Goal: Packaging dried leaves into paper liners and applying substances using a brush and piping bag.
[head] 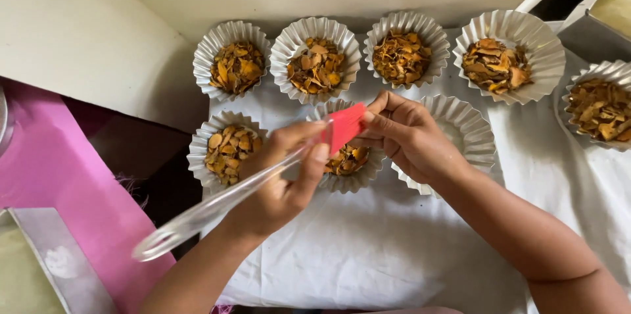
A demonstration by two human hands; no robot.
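Note:
My left hand (279,182) grips a spatula by its clear handle (197,217), whose red blade (343,126) points up and right. My right hand (409,135) pinches the tip of that red blade. Both hands hover over a white fluted paper cup (348,181) filled with orange-brown dried slices. Just right of it sits an empty-looking paper cup (470,131), partly hidden by my right hand. A filled cup (225,149) lies left of my left hand.
A back row of filled paper cups (233,59) (317,59) (406,49) (507,56), plus one at the right edge (601,105), rests on a white cloth (368,255). Pink fabric (59,182) lies to the left. A metal tin (601,15) stands top right.

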